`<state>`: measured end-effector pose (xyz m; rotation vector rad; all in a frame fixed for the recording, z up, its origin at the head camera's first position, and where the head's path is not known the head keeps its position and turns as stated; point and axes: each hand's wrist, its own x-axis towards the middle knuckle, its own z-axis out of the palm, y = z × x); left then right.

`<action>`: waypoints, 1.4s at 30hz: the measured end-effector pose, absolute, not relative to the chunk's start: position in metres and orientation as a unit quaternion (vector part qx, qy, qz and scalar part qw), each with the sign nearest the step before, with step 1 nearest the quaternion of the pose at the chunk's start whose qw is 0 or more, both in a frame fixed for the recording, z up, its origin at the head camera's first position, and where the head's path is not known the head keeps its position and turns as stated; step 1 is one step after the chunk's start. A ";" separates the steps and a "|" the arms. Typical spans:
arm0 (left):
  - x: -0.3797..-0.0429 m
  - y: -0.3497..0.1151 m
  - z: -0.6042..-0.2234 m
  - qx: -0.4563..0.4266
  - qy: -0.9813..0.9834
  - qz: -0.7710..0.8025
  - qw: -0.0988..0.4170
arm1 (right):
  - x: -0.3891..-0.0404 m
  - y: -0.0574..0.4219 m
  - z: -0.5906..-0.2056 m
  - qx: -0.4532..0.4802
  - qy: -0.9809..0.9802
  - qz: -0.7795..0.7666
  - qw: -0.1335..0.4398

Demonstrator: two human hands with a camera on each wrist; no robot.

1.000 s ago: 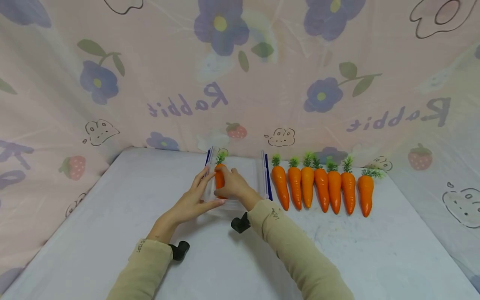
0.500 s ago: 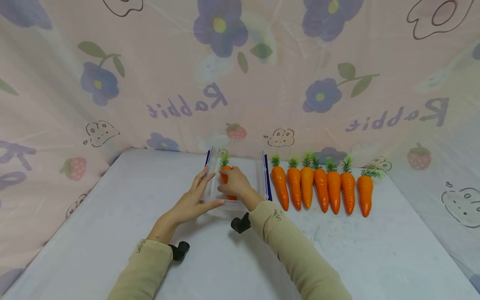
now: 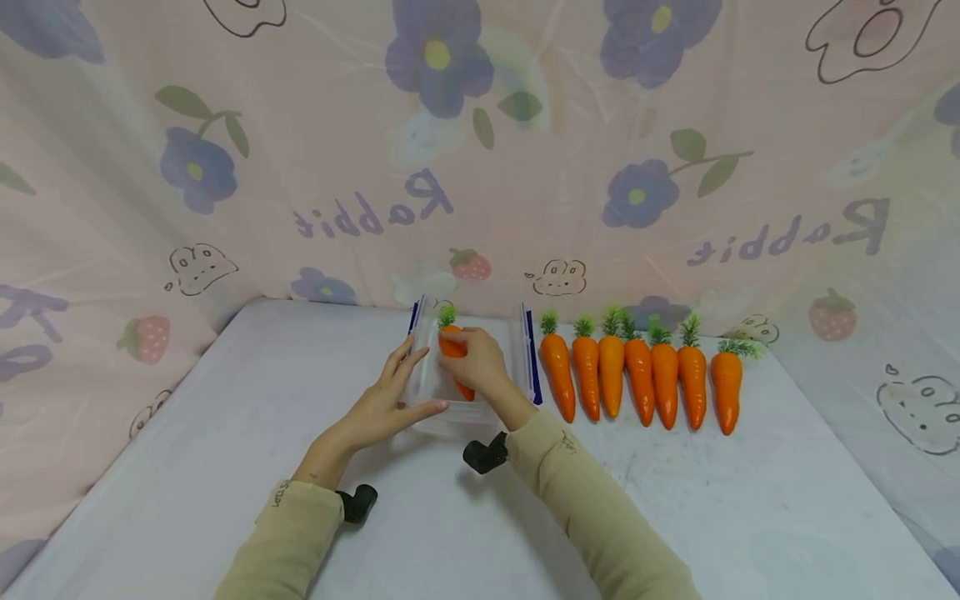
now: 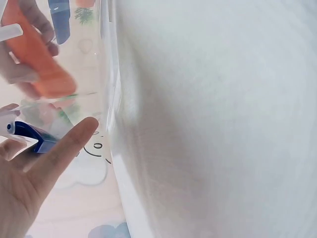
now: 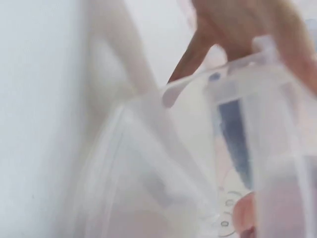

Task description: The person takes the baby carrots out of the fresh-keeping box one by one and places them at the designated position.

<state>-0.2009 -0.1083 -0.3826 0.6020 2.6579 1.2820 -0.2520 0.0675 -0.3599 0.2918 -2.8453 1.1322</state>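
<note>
A clear plastic box with blue side latches stands in the middle of the table. My right hand reaches inside it and pinches an orange carrot between thumb and fingers. In the head view the leafy green top of this carrot points to the back and its tip slants toward the front right. My left hand rests on the left side of the box, its fingers spread and fairly straight. The left wrist view shows the thumb extended near a blue latch. The right wrist view is blurred by the box wall.
Several carrots with green tops lie in a row right of the box, the nearest close to its right latch. Behind the white table hangs a printed curtain. Small black wrist cameras stick out from both sleeves.
My right hand has shifted the carrot rightward inside the box, from near its left wall, and tilted it. Its fingers now sit higher on the carrot. My left hand has stayed put.
</note>
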 end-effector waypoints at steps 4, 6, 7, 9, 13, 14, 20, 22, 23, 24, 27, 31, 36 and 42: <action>-0.200 -0.108 -0.381 0.197 0.880 0.426 0.068 | -0.248 0.071 -0.356 0.095 -0.894 0.433 0.059; -0.200 -0.107 -0.381 0.198 0.881 0.424 0.067 | -0.247 0.073 -0.355 0.099 -0.883 0.453 0.070; -0.200 -0.107 -0.381 0.198 0.881 0.424 0.068 | -0.246 0.073 -0.354 0.101 -0.880 0.457 0.074; -0.200 -0.107 -0.381 0.197 0.882 0.423 0.069 | -0.244 0.075 -0.353 0.106 -0.877 0.462 0.085; -0.201 -0.106 -0.380 0.200 0.883 0.419 0.068 | -0.241 0.079 -0.350 0.109 -0.869 0.473 0.092; -0.201 -0.106 -0.381 0.200 0.884 0.418 0.067 | -0.240 0.080 -0.349 0.111 -0.867 0.477 0.094; -0.202 -0.106 -0.382 0.200 0.885 0.415 0.066 | -0.235 0.087 -0.343 0.118 -0.853 0.499 0.102; -0.202 -0.106 -0.382 0.199 0.886 0.414 0.066 | -0.234 0.090 -0.343 0.120 -0.851 0.499 0.110; -0.202 -0.106 -0.382 0.199 0.886 0.414 0.067 | -0.234 0.091 -0.342 0.121 -0.850 0.500 0.113; -0.201 -0.106 -0.382 0.198 0.885 0.415 0.067 | -0.233 0.093 -0.342 0.123 -0.849 0.501 0.116; -0.201 -0.106 -0.382 0.195 0.885 0.417 0.068 | -0.233 0.097 -0.343 0.125 -0.847 0.501 0.125; -0.201 -0.105 -0.382 0.193 0.886 0.416 0.067 | -0.232 0.104 -0.345 0.127 -0.844 0.503 0.136; -0.202 -0.106 -0.383 0.193 0.887 0.415 0.065 | -0.232 0.114 -0.347 0.123 -0.839 0.509 0.147; -0.201 -0.106 -0.383 0.193 0.887 0.416 0.063 | -0.231 0.126 -0.347 0.118 -0.827 0.526 0.158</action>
